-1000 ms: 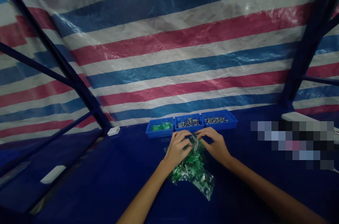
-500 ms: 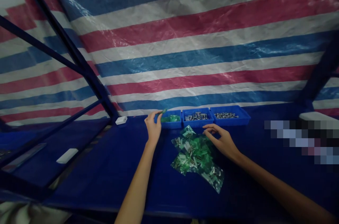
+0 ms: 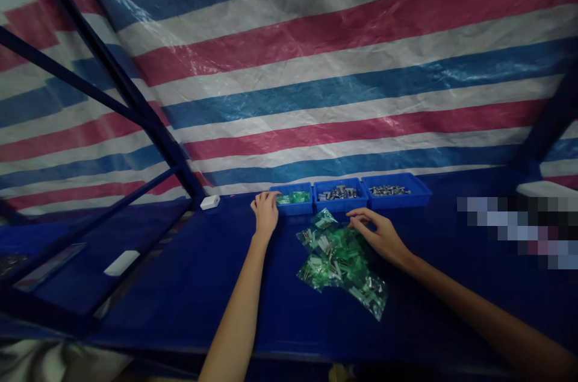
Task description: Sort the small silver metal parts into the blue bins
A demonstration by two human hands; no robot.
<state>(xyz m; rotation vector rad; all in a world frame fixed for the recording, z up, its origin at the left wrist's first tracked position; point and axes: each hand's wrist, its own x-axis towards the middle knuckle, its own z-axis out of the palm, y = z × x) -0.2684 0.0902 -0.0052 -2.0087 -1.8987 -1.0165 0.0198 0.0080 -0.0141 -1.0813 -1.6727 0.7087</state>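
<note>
My left hand [image 3: 265, 213] is at the left end of a blue bin [image 3: 294, 209] with small green pieces [image 3: 298, 196] in it. Its fingers curl over the rim; the fingertips are partly hidden, and I cannot make out what is in them. A heap of clear green-tinted bags [image 3: 334, 252] with light strips and metal pieces inside lies on the blue table [image 3: 189, 303]. At the heap's upper right hovers my right hand [image 3: 379, 236], its fingers bent and slightly apart, with nothing visible between them.
A middle blue bin [image 3: 341, 206] contains grey pieces, and a right blue bin [image 3: 419, 192] contains small metal pieces. A white box [image 3: 210, 202] stands by the blue frame post [image 3: 183, 171]. Striped sheeting [image 3: 316, 93] hangs behind the table. A pixelated patch covers the right side.
My left hand has come down to the bin and turned knuckles up; the green piece it held above the rim no longer shows. My right hand has hardly moved. The view has shifted slightly.
</note>
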